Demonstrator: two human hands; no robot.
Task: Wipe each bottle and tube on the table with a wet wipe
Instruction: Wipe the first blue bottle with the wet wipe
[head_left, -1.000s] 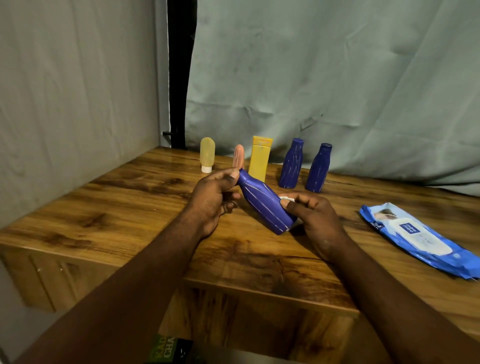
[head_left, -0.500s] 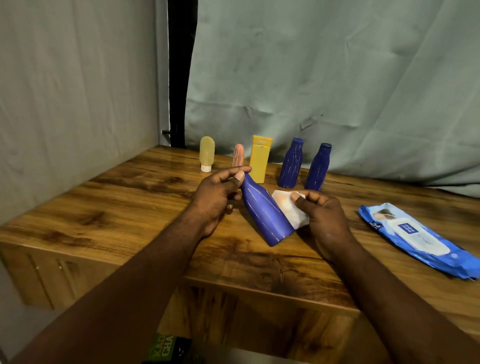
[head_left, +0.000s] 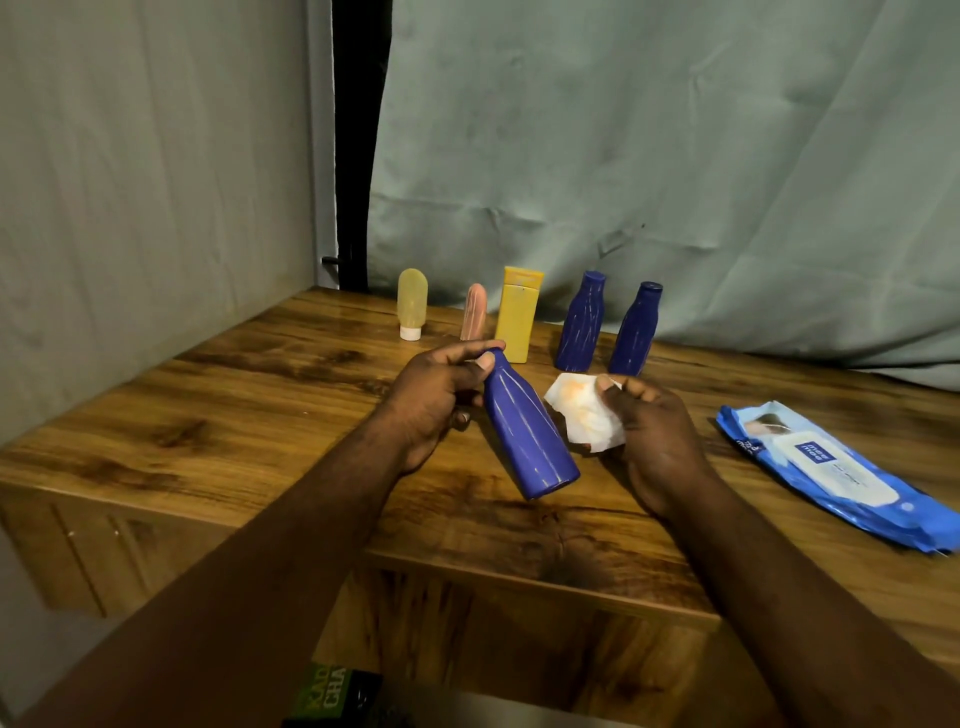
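Observation:
My left hand (head_left: 439, 395) grips the neck of a blue bottle (head_left: 524, 431), held tilted above the wooden table (head_left: 208, 415) with its base toward me. My right hand (head_left: 649, 431) pinches a white wet wipe (head_left: 584, 410) with an orange stain, just right of the bottle and apart from it. Standing in a row at the back are a pale yellow tube (head_left: 412, 309), a pink tube (head_left: 474, 312), a yellow bottle (head_left: 519, 312) and two more blue bottles (head_left: 581, 321) (head_left: 636, 328).
A blue pack of wet wipes (head_left: 831, 473) lies flat on the table to the right. Grey cloth hangs behind and to the left of the table. The table's front edge runs below my forearms.
My right hand has pulled the wipe off the bottle's base and away to the right. The bottle has tipped a little more upright in my left hand.

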